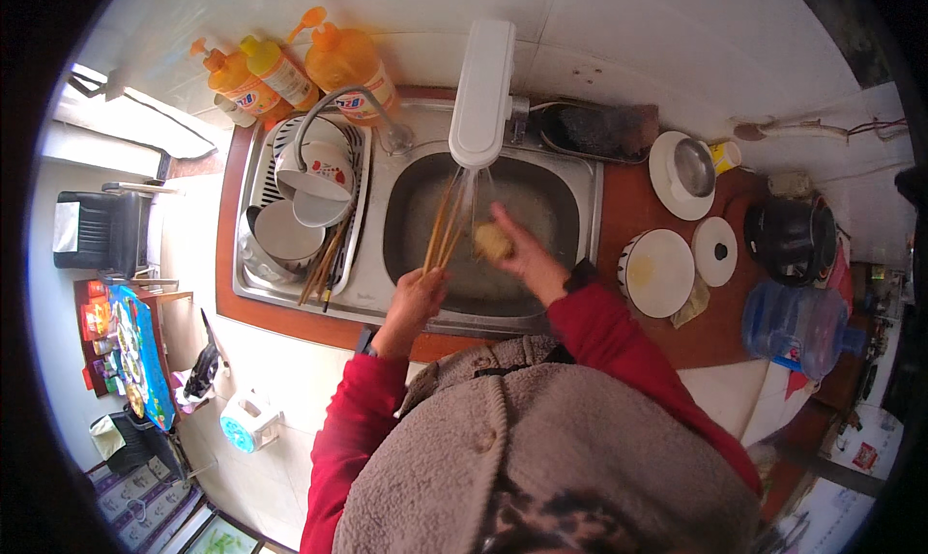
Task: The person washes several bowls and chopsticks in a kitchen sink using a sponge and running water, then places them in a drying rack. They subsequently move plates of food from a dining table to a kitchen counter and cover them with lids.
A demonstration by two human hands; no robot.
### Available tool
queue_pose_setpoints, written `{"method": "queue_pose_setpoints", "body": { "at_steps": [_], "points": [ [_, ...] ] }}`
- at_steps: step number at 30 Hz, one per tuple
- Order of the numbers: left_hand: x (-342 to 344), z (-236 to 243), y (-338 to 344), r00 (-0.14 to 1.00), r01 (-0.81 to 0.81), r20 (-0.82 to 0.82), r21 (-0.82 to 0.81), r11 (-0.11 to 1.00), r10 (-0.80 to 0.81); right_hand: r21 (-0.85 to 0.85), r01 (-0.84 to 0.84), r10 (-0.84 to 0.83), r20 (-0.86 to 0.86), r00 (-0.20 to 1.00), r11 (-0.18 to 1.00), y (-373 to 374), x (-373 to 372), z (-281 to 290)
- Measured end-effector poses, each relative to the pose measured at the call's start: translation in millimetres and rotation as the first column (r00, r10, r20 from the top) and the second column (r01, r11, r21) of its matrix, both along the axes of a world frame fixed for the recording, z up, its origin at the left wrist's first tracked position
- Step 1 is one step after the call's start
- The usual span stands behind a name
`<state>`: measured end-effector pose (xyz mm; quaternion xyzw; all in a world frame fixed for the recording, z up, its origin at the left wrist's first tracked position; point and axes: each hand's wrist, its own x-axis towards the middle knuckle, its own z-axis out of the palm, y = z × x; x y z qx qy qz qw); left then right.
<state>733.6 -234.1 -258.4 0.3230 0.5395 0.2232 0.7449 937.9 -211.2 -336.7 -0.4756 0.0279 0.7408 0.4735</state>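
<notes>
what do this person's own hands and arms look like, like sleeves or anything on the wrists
Both the left hand and right hand are ungloved. The arms wear a long red fabric left sleeve and a matching red right sleeve. A narrow dark band circles the left wrist, and a black band the right; whether either is a watch is unclear.

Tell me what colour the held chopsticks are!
Light brown chopsticks, seen best in the head view.

This looks like a home kitchen: sink (408,230) at the centre, tap (480,100) at twelve o'clock, loaded dish rack (362,182) at ten, black pot (788,245) at three. A black chair (99,230) stands at nine o'clock.
</notes>
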Motion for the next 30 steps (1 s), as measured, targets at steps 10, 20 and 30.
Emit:
{"method": "queue_pose_setpoints", "body": {
  "at_steps": [10, 20, 30],
  "points": [
    [1, 20, -16, 0.978, 0.185, 0.128, -0.175, 0.967, -0.164, 0.176, -0.127, 0.104, 0.134, 0.986, 0.976, 14, 13, -12],
    [-12, 19, -11, 0.95, 0.03, 0.312, -0.134, 0.991, 0.014, 0.15, 0.084, -0.091, 0.038, 0.995, 0.985, -50, 58, 11],
    [-3, 24, -8, 0.989, 0.131, 0.049, 0.091, 0.987, -0.136, -0.047, 0.384, -0.37, 0.183, 0.911, 0.922, -169, 114, 26]
  ]
}}
